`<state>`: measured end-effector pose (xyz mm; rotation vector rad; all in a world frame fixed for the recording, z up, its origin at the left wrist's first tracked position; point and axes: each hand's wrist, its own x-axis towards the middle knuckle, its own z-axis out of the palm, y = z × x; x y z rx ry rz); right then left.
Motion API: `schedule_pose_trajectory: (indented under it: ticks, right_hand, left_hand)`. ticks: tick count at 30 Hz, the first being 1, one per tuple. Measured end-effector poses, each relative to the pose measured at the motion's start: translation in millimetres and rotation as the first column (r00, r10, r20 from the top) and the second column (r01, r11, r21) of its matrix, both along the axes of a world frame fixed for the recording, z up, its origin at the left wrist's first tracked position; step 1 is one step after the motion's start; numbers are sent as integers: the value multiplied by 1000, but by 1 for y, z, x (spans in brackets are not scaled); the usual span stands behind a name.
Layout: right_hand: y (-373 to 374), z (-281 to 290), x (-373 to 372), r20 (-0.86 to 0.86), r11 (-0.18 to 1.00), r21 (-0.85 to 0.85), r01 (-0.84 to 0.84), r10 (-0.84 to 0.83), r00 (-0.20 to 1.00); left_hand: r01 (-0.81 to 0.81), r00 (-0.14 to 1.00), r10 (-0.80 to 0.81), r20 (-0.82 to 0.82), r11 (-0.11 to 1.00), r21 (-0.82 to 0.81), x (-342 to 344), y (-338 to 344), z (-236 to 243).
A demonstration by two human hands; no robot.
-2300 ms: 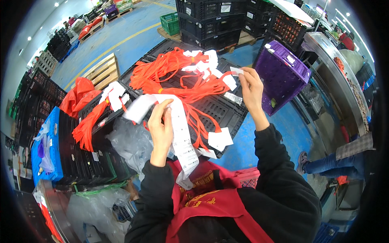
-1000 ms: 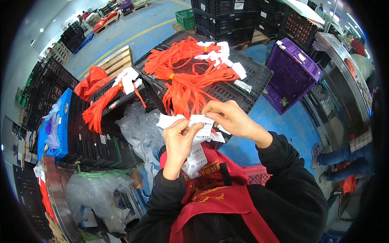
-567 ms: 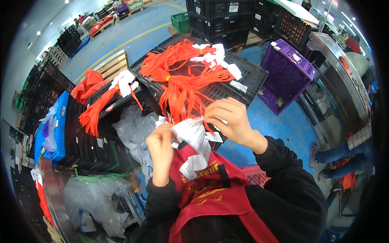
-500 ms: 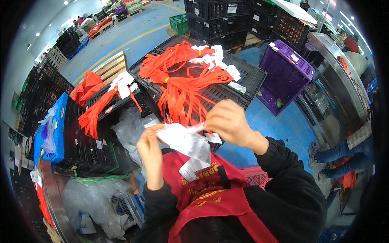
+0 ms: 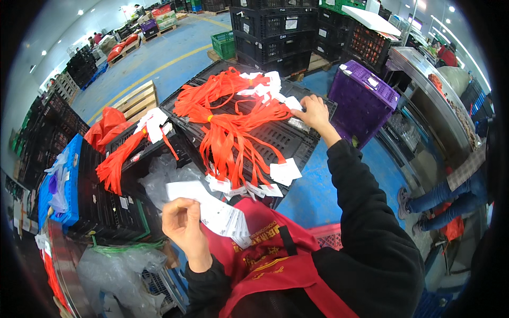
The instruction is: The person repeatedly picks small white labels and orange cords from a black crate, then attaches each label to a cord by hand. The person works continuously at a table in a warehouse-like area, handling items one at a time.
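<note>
My left hand (image 5: 185, 228) pinches a strip of white printed labels (image 5: 216, 214), which hangs rightward over my red apron (image 5: 281, 275). My right hand (image 5: 316, 115) reaches up to the right end of the orange ribbon bundles (image 5: 222, 135), fingers closed on a white tag (image 5: 292, 103). These bundles, bound with yellow bands and ending in white tags, lie across a black plastic crate surface (image 5: 302, 143). More white tags (image 5: 285, 170) rest at its near edge. A separate tagged bundle (image 5: 114, 169) lies at the left.
A purple crate (image 5: 358, 108) stands at right beside a steel table (image 5: 445, 100). A person's legs (image 5: 450, 206) show at far right. Left are a blue crate (image 5: 58, 191) and plastic bags (image 5: 111, 270). Stacked black crates (image 5: 273, 40) and a wooden pallet (image 5: 135, 98) stand beyond.
My right hand has left the label strip and moved up and right to the bundle tags. My left hand has moved down and left, still holding the strip.
</note>
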<state>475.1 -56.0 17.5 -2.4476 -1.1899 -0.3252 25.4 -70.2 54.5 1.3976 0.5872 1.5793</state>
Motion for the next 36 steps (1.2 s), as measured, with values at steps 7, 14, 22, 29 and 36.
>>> schedule_pose_trajectory:
  ticks: [7,14,22,29,36]
  right_hand:
    - [-2,-9,29,-240,995,87,-40,60,969]
    - [-42,38,-63,-43,743,554,-376,476,878]
    - [-63,73,-160,-160,532,497,-685,833,530]
    - [-56,69,-165,-372,489,458,-743,864,339]
    - [-62,76,-152,-504,416,342,-843,838,209]
  left_hand:
    - [250,968,-238,77,928,-277,27,5,-16]
    - [346,896,-414,-158,877,-335,46,2,-25]
    - [349,899,-421,-118,853,-388,54,11,-31]
    - [264,829,-279,-485,959,-102,69,12,-26]
    - [236,794,-191,-577,972,4,79,18,-16]
